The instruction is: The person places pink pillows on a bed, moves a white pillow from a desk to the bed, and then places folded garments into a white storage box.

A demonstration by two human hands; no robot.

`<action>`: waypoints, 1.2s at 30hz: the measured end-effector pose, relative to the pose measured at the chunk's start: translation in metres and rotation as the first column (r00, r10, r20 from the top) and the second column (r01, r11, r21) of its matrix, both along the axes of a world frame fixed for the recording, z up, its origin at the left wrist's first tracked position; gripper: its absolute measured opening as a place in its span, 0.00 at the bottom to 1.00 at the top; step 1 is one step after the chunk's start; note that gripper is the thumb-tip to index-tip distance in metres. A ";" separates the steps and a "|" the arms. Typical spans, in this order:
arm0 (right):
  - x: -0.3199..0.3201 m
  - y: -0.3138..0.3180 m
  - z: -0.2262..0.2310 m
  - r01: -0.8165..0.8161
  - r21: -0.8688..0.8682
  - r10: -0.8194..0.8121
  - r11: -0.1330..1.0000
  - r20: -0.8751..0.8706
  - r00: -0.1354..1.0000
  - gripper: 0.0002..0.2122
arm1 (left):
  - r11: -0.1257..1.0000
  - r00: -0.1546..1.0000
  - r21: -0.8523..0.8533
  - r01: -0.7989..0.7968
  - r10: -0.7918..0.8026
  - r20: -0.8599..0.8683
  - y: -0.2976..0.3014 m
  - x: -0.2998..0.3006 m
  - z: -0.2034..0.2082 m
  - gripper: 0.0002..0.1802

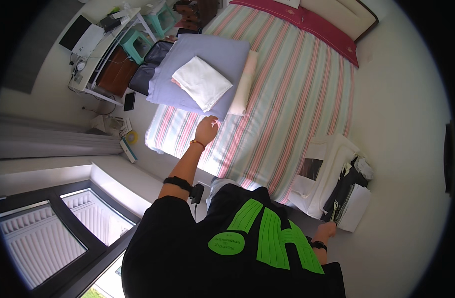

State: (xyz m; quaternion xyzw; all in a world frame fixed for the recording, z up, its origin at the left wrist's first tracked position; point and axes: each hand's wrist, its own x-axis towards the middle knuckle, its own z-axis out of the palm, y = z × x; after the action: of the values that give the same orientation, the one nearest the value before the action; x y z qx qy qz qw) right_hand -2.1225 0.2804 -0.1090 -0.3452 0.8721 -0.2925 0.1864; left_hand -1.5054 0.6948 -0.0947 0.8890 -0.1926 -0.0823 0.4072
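Observation:
My left hand (pixel 206 131) is stretched out over the foot of the bed, its fingers loosely bent and apart, holding nothing that I can see. Just beyond its fingertips is the near edge of a blue-grey pillow (pixel 163 82). A folded white cloth (pixel 202 82) lies on that pillow, and a cream pillow (pixel 244 87) shows from under its right side. Low on the right, my right hand (pixel 325 230) is closed beside a white fabric storage bag (pixel 328 166) with a clear window. Dark clothes (pixel 344 191) and a white folded item (pixel 354 208) are by that hand; its grip is unclear.
A striped bedspread (pixel 274 94) covers the bed, with red pillows (pixel 331 37) at the headboard. Left of it are an open dark suitcase (pixel 147 72), green stools (pixel 135 44) and a white desk (pixel 96 59). A window (pixel 64 218) is at lower left.

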 end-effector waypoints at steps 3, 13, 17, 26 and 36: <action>0.075 0.006 0.034 -0.079 -0.159 0.081 0.984 0.003 0.997 0.15 | 0.996 0.997 0.083 0.014 -0.020 0.079 -0.032 0.061 -0.026 0.22; 0.207 0.062 0.104 -0.690 -0.142 0.648 0.710 0.516 0.561 0.10 | 0.908 0.976 0.418 -0.043 -0.051 0.211 -0.103 0.151 -0.063 0.20; 0.220 0.080 0.120 -0.786 -0.048 0.693 0.616 0.507 0.512 0.10 | 0.785 0.963 0.616 -0.068 -0.110 0.247 -0.109 0.147 -0.050 0.18; 0.242 0.078 0.115 -0.719 -0.153 0.654 0.678 0.573 0.494 0.09 | 0.944 0.939 0.294 0.149 -0.228 0.258 -0.080 0.179 -0.053 0.26; 0.266 0.077 0.113 -0.749 -0.153 0.664 0.644 0.597 0.449 0.10 | 0.935 0.933 0.085 0.344 -0.350 0.080 -0.036 0.217 -0.030 0.30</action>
State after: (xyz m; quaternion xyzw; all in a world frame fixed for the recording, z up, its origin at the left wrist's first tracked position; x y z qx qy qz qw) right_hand -1.8563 0.3575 0.0036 -0.5504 0.5563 -0.2230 0.5813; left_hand -1.2880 0.6585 -0.1245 0.8575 -0.3625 -0.1179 0.3456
